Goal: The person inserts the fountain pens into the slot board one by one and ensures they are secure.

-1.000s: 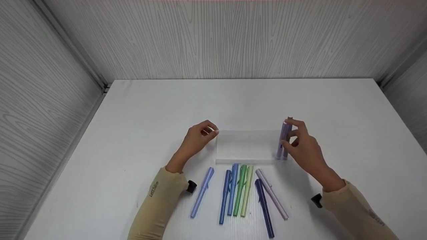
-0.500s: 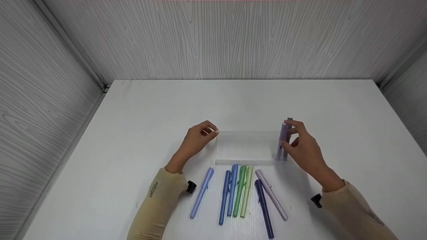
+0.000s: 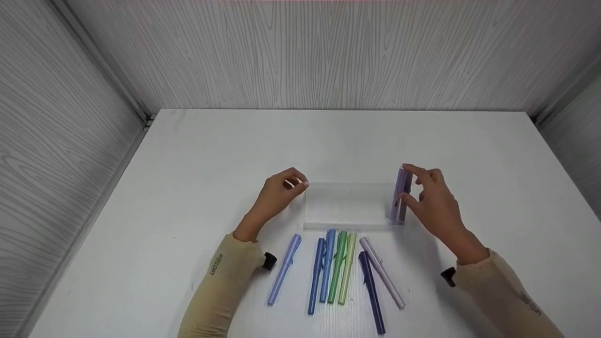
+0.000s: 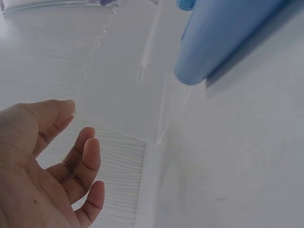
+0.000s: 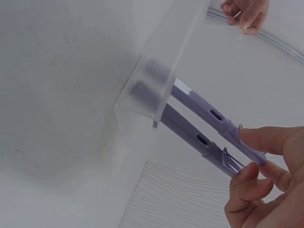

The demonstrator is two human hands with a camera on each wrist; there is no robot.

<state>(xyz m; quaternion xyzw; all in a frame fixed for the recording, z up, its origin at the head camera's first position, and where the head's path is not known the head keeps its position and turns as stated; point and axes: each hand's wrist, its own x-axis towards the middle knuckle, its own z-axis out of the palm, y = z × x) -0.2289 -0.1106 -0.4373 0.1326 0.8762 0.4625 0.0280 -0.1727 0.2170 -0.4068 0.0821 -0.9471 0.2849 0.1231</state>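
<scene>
My left hand (image 3: 281, 191) pinches the far left corner of a clear plastic pen stand (image 3: 345, 206), a shallow see-through box with a notched edge in the left wrist view. At its right end, two purple pens stand with their lower ends inside. My right hand (image 3: 434, 202) holds the lighter purple pen (image 5: 199, 107) near its clip, between thumb and finger. The darker purple pen (image 5: 187, 130) leans beside it, its capped end close to my other fingers; whether they touch it I cannot tell.
Nearer the body lie several loose pens: a light blue pen (image 3: 284, 270), blue ones, a green pen (image 3: 337, 267), a yellow-green pen (image 3: 348, 267), a navy pen (image 3: 372, 293) and a pale lilac pen (image 3: 382, 272) crossing near it. Grey wood-grain panels (image 3: 300, 56) enclose the white table.
My right hand has shifted slightly right, and its fingers have changed position on the purple pens, whose tops now sit closer together. The left hand stays at the stand's corner.
</scene>
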